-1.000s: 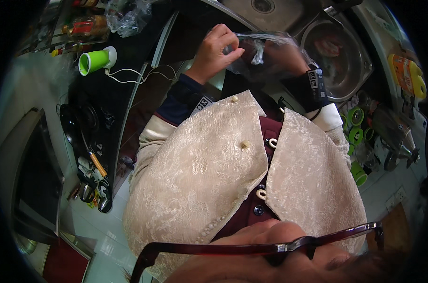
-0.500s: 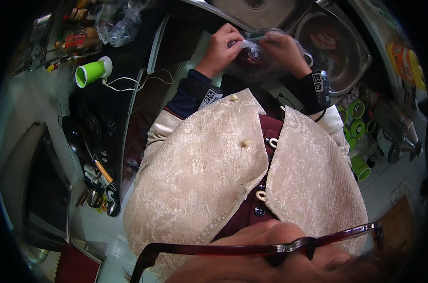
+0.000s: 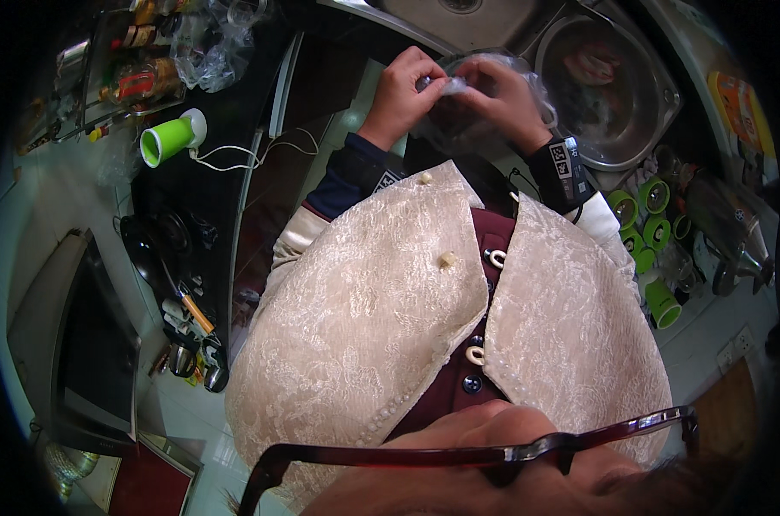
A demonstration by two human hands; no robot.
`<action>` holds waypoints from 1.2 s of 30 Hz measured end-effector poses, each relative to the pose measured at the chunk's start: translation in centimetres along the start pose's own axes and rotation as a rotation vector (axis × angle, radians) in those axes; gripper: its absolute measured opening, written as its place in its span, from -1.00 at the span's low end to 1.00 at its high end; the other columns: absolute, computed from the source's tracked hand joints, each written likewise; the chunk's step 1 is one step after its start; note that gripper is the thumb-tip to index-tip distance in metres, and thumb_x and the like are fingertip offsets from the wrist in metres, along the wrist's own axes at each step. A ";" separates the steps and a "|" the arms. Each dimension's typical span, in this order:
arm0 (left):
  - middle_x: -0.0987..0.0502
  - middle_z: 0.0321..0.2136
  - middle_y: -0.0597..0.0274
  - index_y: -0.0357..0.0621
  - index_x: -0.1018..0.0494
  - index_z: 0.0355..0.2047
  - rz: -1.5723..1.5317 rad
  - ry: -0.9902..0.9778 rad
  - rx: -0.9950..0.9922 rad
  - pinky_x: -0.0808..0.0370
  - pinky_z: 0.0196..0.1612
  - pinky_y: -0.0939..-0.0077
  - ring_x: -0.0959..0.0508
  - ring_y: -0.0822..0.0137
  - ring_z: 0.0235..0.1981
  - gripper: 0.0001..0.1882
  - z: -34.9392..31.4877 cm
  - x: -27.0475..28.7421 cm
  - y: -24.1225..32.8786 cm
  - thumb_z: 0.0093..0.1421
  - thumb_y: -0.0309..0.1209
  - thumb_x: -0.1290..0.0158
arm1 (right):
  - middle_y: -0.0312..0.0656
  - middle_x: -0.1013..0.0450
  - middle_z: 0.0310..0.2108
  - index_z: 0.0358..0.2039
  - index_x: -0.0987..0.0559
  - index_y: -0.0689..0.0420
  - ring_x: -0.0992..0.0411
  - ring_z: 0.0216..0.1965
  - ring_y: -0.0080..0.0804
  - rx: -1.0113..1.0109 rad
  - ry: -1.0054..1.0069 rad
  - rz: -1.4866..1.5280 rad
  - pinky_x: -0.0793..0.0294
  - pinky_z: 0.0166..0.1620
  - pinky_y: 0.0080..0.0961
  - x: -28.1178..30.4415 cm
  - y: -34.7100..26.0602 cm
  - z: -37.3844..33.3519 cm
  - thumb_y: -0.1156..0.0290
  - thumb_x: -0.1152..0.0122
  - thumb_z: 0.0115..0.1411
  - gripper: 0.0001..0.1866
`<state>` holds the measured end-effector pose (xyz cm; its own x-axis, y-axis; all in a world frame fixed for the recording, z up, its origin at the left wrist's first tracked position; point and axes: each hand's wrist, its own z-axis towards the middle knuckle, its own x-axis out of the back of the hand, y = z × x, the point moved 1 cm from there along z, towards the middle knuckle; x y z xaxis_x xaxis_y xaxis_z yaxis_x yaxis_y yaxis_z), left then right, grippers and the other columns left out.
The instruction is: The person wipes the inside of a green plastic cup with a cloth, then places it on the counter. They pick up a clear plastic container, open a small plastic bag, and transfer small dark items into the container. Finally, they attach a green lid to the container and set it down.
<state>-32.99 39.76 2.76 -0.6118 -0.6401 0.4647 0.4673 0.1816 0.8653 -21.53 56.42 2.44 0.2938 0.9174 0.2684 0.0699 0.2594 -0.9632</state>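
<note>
My left hand (image 3: 405, 93) and my right hand (image 3: 506, 99) are raised in front of my chest, fingertips together. Both pinch a clear plastic bag (image 3: 459, 86) between them; the bag is crumpled and something dark shows through it below the fingers. I cannot tell what is inside. The hands hover over the near edge of a steel sink (image 3: 485, 21). A black band (image 3: 566, 172) wraps my right wrist.
A metal basin (image 3: 657, 95) with reddish pieces sits right of the hands. Several green cups (image 3: 652, 219) stand on the right counter. A green cup (image 3: 168, 140), a white cable, bottles and plastic wrap lie on the dark counter at left; utensils hang below.
The hands have drawn closer together and bunched the plastic bag between the fingertips; earlier it was spread wider between them.
</note>
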 end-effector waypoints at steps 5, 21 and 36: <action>-0.51 -0.34 0.15 -0.25 -0.55 -0.40 -0.035 -0.034 -0.029 -0.53 -0.19 0.38 -0.58 0.17 -0.28 -0.89 -0.8 0.2 0.1 0.08 -0.48 -0.24 | -0.22 -0.60 -0.25 -0.14 -0.67 0.22 -0.58 -0.23 -0.46 -0.299 -0.156 0.074 -0.57 -0.07 -0.51 0.7 1.8 -0.5 0.37 -0.20 0.30 -0.77; -0.51 -0.36 0.15 -0.25 -0.54 -0.39 -0.072 -0.031 -0.037 -0.53 -0.21 0.40 -0.59 0.20 -0.31 -0.89 -1.5 0.1 1.0 0.09 -0.50 -0.22 | -0.29 -0.52 -0.43 -0.32 -0.63 0.22 -0.47 -0.39 -0.59 -0.298 -0.139 0.119 -0.50 -0.24 -0.59 -0.3 1.0 -0.4 0.29 -0.16 0.27 -0.76; -0.50 -0.43 0.13 -0.24 -0.54 -0.44 -0.030 -0.037 0.013 -0.51 -0.28 0.34 -0.57 0.12 -0.36 -0.89 -1.7 0.2 0.2 0.04 -0.49 -0.24 | -0.32 -0.51 -0.39 -0.34 -0.64 0.15 -0.48 -0.36 -0.55 -0.242 -0.170 0.104 -0.50 -0.28 -0.56 0.1 0.2 -0.1 0.29 -0.29 0.27 -0.81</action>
<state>-31.98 38.38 2.71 -0.6486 -0.6177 0.4448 0.4403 0.1722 0.8812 -21.34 56.52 2.32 0.1491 0.9779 0.1465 0.2787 0.1006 -0.9551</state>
